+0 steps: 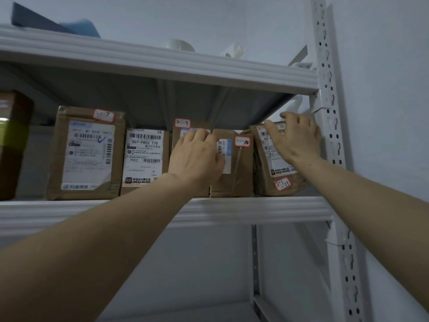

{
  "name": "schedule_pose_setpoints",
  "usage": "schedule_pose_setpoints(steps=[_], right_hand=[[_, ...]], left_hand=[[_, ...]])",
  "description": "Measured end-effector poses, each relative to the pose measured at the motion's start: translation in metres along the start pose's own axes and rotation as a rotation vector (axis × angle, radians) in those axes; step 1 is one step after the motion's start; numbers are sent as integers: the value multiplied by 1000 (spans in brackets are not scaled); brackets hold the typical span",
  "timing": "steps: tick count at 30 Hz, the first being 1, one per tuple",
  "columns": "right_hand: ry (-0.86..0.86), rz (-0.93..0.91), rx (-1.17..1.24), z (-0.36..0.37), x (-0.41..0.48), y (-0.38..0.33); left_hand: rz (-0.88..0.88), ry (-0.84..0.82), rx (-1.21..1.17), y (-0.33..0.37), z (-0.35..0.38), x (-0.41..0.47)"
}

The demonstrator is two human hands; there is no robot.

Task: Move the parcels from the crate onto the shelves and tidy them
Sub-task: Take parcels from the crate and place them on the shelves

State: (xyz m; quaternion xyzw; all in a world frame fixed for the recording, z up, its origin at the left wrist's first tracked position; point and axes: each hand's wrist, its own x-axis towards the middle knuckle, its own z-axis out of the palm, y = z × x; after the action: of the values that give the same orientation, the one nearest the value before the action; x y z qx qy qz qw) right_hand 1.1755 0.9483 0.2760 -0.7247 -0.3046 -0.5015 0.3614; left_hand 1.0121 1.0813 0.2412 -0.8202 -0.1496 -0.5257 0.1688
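Several brown cardboard parcels stand in a row on the white metal shelf (255, 205). My left hand (196, 156) lies on the front of the parcel tagged 3-1-9 (183, 126), its fingers curled over the edge beside the parcel tagged 3-1-10 (239, 168). My right hand (294, 135) grips the top of the tilted rightmost parcel tagged 3-1-11 (267, 180), which leans against the shelf post. Further left stand the parcel marked 507-P802 (144, 159) and a bigger one tagged 3-1-7 (86, 154). The crate is out of view.
The perforated white upright post (332, 126) bounds the shelf on the right. A dark box (14, 145) stands at the far left. The upper shelf (162, 63) carries blue items (58, 24) and a white object (181, 45). The lower bay shows only wall.
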Motion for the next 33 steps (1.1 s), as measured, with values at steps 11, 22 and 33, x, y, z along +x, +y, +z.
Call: schedule_pose_setpoints(steps=[11, 22, 33], right_hand=[[-169, 157, -395, -103, -140, -10], [-506, 746, -642, -296, -359, -45], [-315, 1379, -826, -584, -595, -198]], left_hand=[[220, -39, -436, 45, -28, -49], [508, -549, -953, 184, -85, -238], [908, -756, -1333, 311, -328, -459]])
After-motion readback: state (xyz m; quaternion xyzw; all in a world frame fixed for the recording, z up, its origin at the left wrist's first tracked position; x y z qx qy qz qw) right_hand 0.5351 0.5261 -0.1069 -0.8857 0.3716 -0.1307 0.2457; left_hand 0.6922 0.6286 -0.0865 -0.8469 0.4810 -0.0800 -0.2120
